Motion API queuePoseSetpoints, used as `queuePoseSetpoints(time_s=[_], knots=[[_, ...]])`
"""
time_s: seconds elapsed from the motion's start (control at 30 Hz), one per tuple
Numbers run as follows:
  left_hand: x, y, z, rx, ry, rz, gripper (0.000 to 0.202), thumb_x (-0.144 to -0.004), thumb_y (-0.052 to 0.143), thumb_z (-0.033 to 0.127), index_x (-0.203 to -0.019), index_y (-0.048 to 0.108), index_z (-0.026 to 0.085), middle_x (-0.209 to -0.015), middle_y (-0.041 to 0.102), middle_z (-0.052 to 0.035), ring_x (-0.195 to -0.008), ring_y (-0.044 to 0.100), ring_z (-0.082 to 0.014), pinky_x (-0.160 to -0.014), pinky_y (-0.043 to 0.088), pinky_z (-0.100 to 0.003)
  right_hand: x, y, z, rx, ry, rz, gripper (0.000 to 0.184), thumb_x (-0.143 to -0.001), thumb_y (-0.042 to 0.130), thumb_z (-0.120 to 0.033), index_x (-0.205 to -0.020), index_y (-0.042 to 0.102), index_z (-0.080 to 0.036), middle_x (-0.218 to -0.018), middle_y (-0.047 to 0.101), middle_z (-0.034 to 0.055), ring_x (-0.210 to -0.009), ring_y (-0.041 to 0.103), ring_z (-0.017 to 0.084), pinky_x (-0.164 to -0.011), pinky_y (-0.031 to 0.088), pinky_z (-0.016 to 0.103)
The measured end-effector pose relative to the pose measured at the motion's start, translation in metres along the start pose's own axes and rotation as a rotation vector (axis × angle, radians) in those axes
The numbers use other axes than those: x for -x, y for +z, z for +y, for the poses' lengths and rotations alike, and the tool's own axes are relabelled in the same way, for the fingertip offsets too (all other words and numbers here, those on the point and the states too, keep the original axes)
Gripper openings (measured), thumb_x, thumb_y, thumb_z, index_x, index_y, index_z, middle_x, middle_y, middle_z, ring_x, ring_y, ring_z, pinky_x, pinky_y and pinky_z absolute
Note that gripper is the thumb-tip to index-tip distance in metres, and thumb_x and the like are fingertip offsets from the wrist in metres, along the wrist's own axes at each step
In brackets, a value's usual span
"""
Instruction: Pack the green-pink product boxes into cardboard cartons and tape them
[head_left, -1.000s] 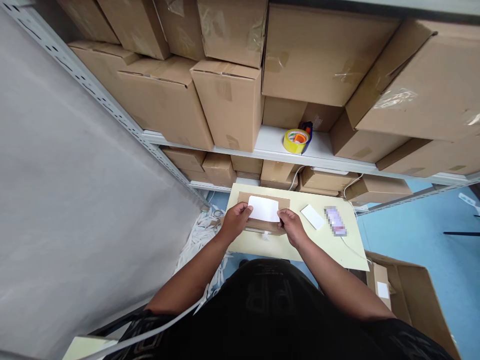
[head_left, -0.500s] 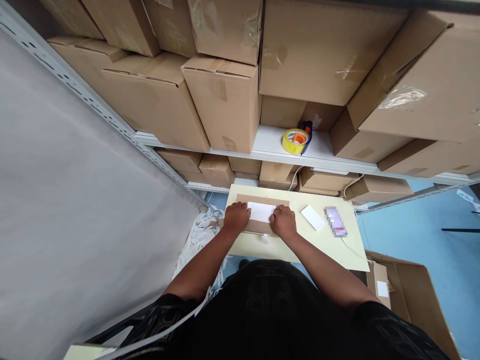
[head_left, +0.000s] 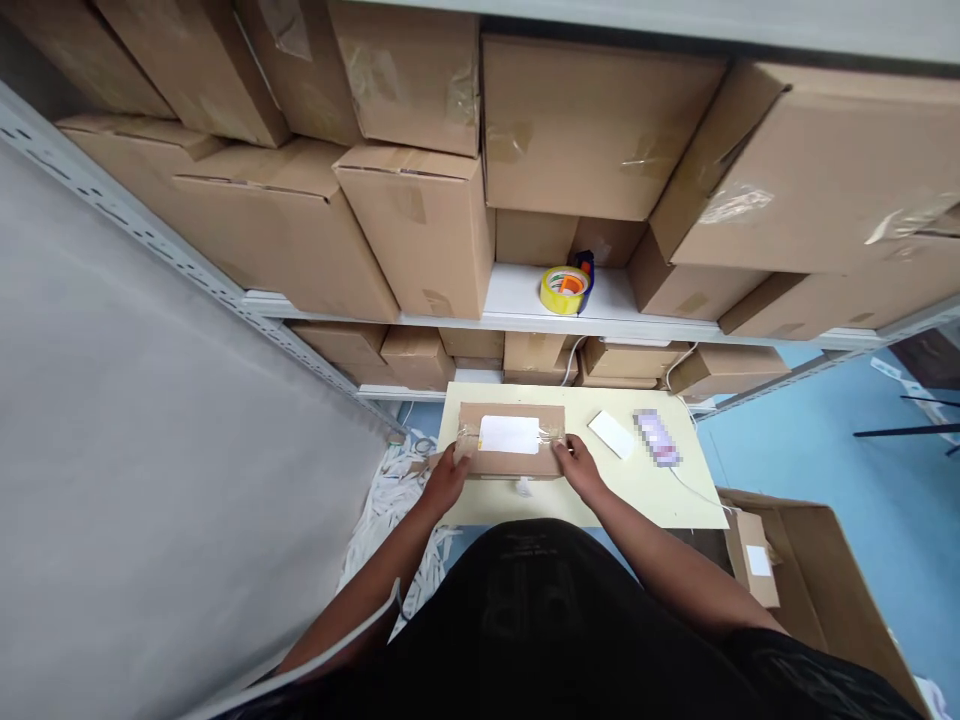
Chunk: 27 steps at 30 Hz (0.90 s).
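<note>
A small flat cardboard parcel (head_left: 512,463) lies on a pale yellow table (head_left: 645,495). A white label (head_left: 509,434) is stuck on its top, with clear tape across the box. My left hand (head_left: 448,477) grips the parcel's near left corner. My right hand (head_left: 577,467) holds its near right corner, fingers curled on the edge. A white slip (head_left: 612,434) and a blurred small device (head_left: 652,438) lie on the table to the right of the parcel.
Metal shelving behind the table carries stacked cardboard boxes (head_left: 420,225). A yellow tape roll on a dispenser (head_left: 562,288) sits on the shelf. An open carton (head_left: 810,580) stands on the blue floor at right. White paper strips (head_left: 382,500) litter the floor at left.
The label went from being held above the parcel to lying flat on it. Both hands slid from the label to the parcel's near corners. The view shifted slightly.
</note>
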<state>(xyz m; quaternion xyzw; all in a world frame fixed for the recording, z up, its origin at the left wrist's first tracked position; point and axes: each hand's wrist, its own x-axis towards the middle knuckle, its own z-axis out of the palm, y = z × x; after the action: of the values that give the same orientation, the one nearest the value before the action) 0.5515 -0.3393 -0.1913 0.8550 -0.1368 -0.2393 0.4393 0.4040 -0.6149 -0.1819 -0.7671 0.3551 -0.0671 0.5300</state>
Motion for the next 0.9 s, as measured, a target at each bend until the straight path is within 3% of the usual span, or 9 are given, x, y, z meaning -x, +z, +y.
queuePoseSetpoints(time_s=[0.1, 0.2, 0.37, 0.5, 0.7, 0.9], knots=[[0.012, 0.005, 0.002, 0.035, 0.005, -0.004, 0.055, -0.101, 0.043, 0.054, -0.142, 0.054, 0.02, -0.138, 0.067, -0.0136, -0.131, 0.062, -0.0309, -0.108, 0.049, -0.045, 0.006, 0.0, -0.008, 0.011, 0.017, 0.067, 0.049, -0.086, 0.057, -0.064, -0.107, 0.069, -0.021, -0.098, 0.071, 0.0037, -0.08, 0.063, 0.022, -0.072, 0.049, 0.031], [0.018, 0.003, 0.017, 0.068, 0.036, 0.011, 0.055, -0.101, 0.044, 0.055, -0.144, 0.054, 0.022, -0.139, 0.067, -0.0122, -0.131, 0.062, -0.0308, -0.107, 0.05, -0.045, 0.008, -0.009, -0.025, 0.026, -0.013, 0.136, 0.05, -0.087, 0.055, -0.065, -0.108, 0.07, -0.022, -0.101, 0.072, 0.0043, -0.083, 0.063, 0.022, -0.076, 0.048, 0.032], [0.012, -0.007, 0.054, 0.15, 0.094, -0.011, 0.06, -0.101, 0.044, 0.056, -0.15, 0.05, 0.022, -0.142, 0.065, -0.0126, -0.124, 0.066, -0.0306, -0.1, 0.055, -0.043, 0.02, -0.034, -0.048, -0.061, -0.04, 0.223, 0.051, -0.089, 0.054, -0.064, -0.113, 0.072, -0.022, -0.112, 0.073, 0.006, -0.095, 0.064, 0.024, -0.088, 0.049, 0.035], [0.003, -0.003, 0.092, 0.159, 0.138, -0.047, 0.062, -0.101, 0.044, 0.058, -0.152, 0.049, 0.023, -0.146, 0.063, -0.0113, -0.123, 0.066, -0.0301, -0.101, 0.054, -0.042, 0.035, -0.062, -0.051, -0.164, -0.034, 0.32, 0.05, -0.089, 0.057, -0.063, -0.114, 0.073, -0.023, -0.117, 0.074, 0.0066, -0.102, 0.064, 0.026, -0.092, 0.048, 0.036], [0.007, 0.036, 0.154, 0.057, 0.291, -0.082, 0.059, -0.101, 0.048, 0.054, -0.15, 0.051, 0.023, -0.148, 0.061, -0.0107, -0.138, 0.055, -0.0304, -0.118, 0.04, -0.044, 0.055, -0.118, -0.033, -0.231, -0.007, 0.483, 0.049, -0.089, 0.055, -0.062, -0.111, 0.073, -0.023, -0.115, 0.075, 0.0069, -0.103, 0.064, 0.028, -0.091, 0.048, 0.037], [0.03, 0.106, 0.216, -0.066, 0.41, -0.175, 0.062, -0.1, 0.049, 0.053, -0.153, 0.048, 0.02, -0.149, 0.06, -0.0132, -0.138, 0.055, -0.0321, -0.117, 0.041, -0.046, 0.082, -0.195, 0.006, -0.232, -0.012, 0.605, 0.046, -0.091, 0.051, -0.061, -0.106, 0.072, -0.023, -0.11, 0.076, 0.006, -0.105, 0.065, 0.028, -0.09, 0.047, 0.035]])
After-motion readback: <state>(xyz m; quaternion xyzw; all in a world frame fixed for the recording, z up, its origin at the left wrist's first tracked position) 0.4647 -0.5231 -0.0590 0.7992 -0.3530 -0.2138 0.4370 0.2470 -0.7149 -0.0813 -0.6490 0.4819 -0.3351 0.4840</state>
